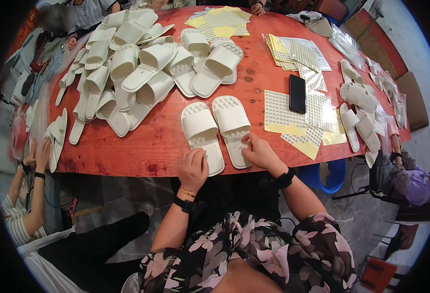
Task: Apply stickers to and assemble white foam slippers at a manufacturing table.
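Two white slippers lie side by side on the red table in front of me, toes pointing away. My left hand point(194, 168) has its fingers curled over the heel edge of the left slipper point(199, 128). At the right slipper point(232, 119), my right hand point(262, 154) has its thumb and fingers closed at the outer edge of the sole. A small printed sticker point(241, 148) shows on that slipper's insole beside the fingertips. Beyond the pair, more white slippers point(217, 68) lie at the edge of a large heap point(146, 66).
Sticker sheets point(278, 110) lie at the right, with a black phone point(297, 94) on them. More sheets point(220, 22) are at the far side. Slippers point(359, 95) lie near the right edge. A blue bucket point(329, 178) stands below. Co-workers' hands point(38, 155) show around the table.
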`<state>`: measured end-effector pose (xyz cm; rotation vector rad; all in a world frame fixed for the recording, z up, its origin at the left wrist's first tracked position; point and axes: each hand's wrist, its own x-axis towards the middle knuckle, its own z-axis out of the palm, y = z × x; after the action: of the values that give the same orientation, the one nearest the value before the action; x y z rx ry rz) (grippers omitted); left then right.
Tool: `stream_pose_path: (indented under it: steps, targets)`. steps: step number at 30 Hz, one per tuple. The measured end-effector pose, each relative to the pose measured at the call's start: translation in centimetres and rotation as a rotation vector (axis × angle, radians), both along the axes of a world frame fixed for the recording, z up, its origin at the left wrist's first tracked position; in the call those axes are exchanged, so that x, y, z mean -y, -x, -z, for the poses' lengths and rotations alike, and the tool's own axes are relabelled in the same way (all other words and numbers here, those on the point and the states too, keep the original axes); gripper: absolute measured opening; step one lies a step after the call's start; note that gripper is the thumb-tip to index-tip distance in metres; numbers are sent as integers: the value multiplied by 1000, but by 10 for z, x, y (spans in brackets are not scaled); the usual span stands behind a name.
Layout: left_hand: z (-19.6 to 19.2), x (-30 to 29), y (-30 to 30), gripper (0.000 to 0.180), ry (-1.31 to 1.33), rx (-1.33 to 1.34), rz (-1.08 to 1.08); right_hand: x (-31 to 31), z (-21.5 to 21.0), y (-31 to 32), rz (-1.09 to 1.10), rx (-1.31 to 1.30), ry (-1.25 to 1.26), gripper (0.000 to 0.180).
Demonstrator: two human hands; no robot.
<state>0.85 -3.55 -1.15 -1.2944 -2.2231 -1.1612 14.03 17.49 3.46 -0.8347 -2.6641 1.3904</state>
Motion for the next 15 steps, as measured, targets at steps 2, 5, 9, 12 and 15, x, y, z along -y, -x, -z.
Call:
stream_pose_path:
  steps: [2, 5, 9, 12, 15]
  targets:
    - [2, 2, 0, 21, -1, 2, 5, 5, 2, 1, 65, -8, -4, 31]
    - [5, -1, 0, 21, 4, 4, 7, 7, 13, 3, 133, 19, -74, 32]
    - [-2, -2, 1, 21, -5, -5, 3, 5, 21, 12, 230, 17, -301, 25]
    - [-3, -6, 3, 22, 1, 23, 12, -2, 24, 6, 354, -62, -267, 21]
    - [-10, -5, 2, 22, 54, 87, 19, -4, 32, -6, 404, -210, -205, 18]
